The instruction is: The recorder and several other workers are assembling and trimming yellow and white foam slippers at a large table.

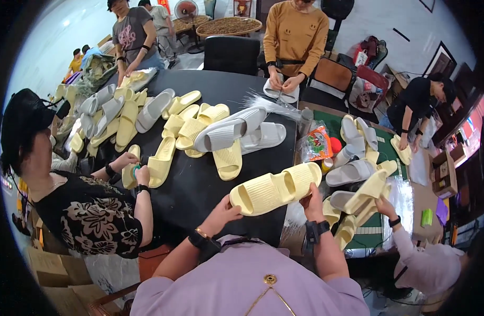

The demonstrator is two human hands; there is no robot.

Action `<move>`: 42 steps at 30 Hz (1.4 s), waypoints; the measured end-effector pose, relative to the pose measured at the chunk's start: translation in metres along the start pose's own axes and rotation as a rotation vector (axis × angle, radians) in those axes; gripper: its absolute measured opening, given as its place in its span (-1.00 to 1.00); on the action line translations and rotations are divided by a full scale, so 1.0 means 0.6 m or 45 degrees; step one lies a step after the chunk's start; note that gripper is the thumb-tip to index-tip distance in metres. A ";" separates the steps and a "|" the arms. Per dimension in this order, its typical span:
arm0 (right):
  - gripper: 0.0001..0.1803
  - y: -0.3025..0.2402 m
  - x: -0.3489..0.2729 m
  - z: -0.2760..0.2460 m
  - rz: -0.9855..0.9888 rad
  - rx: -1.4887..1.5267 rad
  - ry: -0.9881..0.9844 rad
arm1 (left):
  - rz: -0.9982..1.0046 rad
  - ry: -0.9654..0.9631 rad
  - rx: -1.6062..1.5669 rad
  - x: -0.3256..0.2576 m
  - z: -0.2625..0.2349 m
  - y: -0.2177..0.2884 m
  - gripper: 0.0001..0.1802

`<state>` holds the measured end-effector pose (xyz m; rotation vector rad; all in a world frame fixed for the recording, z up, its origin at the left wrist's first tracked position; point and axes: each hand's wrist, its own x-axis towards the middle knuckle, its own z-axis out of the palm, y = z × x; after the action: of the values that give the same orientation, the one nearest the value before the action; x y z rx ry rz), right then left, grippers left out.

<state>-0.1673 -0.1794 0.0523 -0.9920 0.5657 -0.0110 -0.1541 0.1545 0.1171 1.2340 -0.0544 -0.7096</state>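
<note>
Currently, in the head view, the yellow slipper [265, 193] is held off the black desk [192, 203], near its close edge. Left hand [224, 213]: the grip pinches the left end. Right hand [312, 203]: the grip pinches the right end. Fingers beneath the sole are partly hidden. Whether a second slipper is nested with it cannot be told.

The step in hand appears to be two-handed support of the slipper. Apply light, even pressure at both ends. Do not squeeze the ribbed strap; the material looks soft and may deform. Turn both wrists together to avoid twisting the sole. Allow clearance from the grey slippers [229, 131] and the ribbed yellow slide [228, 160] lying beyond it; contact could scuff the surface or disturb the pile.
</note>
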 end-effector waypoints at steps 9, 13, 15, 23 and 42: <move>-0.56 0.035 -0.011 0.016 0.139 0.111 0.043 | 0.250 0.336 0.000 0.011 -0.011 -0.009 -0.60; -0.59 0.046 -0.001 0.004 0.060 0.000 0.163 | 0.410 0.375 0.217 0.017 -0.029 -0.013 -0.69; -0.59 0.049 0.010 -0.022 -0.118 -0.109 0.236 | 0.487 0.435 0.480 0.012 -0.047 0.010 -0.69; -0.59 0.005 0.056 -0.151 -0.397 -0.672 0.323 | 0.676 0.472 1.262 0.007 -0.121 0.117 -0.64; -0.34 0.125 0.004 0.029 -0.756 -1.675 0.050 | 0.200 0.295 1.529 0.096 -0.072 -0.141 -0.34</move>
<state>-0.1751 -0.1244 -0.0008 -2.4216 0.2383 -0.2077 -0.1304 0.1485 0.0085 2.4162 -0.4277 -0.3524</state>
